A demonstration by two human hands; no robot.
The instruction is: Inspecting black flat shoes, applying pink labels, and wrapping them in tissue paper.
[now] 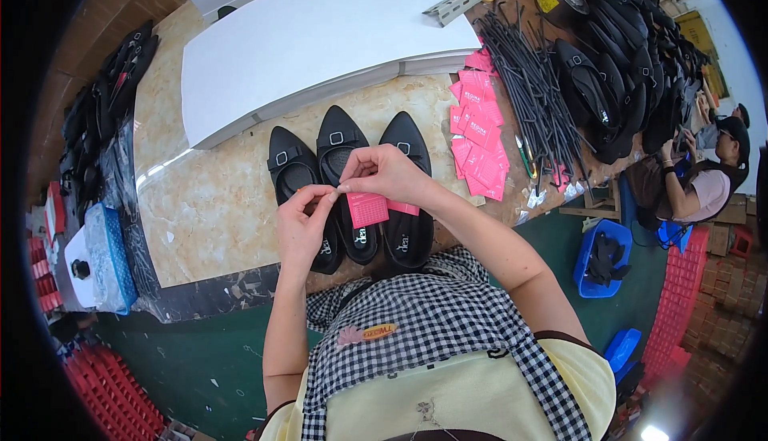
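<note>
Hands at frame centre: left hand (304, 221) and right hand (384, 171) pinching a small pink tag (367, 208) between fingertips, raised just above three black pointed shoes (348, 189) lined up for tagging. Farther, right of centre, loose pink tags (478, 141); upper centre, white boxes (320, 41).

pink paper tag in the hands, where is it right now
In the head view the small pink paper tag hangs at centre, pinched between the left hand and right hand, over the middle of three black pointed shoes.
</note>
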